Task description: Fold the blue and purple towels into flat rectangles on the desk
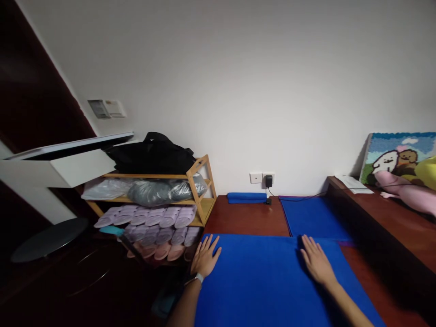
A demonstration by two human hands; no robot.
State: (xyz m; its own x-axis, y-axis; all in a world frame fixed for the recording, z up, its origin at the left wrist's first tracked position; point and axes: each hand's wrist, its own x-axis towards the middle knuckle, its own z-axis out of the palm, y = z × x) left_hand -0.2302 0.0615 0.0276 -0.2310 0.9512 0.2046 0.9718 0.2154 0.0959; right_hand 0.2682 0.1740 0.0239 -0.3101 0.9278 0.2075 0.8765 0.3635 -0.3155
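Reddish wood surface [247,220] carries a spread blue cloth [262,281]; the left hand [205,258] is at its far-left corner, the right hand [316,261] at its far edge, both with fingers straight, slightly spread. Wood shows beyond, up to a blue roll [247,198] near the wall [238,91]. Leftward, a rack [205,208] holds lilac slippers [167,217] and a clear bag [155,191] with grey contents.

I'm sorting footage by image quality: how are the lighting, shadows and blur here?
Head view: lower left sinks into near-black around the round seat; head view: the right hand throws a dark shadow on the blue cloth; head view: glints on the plastic bags; head view: wall panels look soft.
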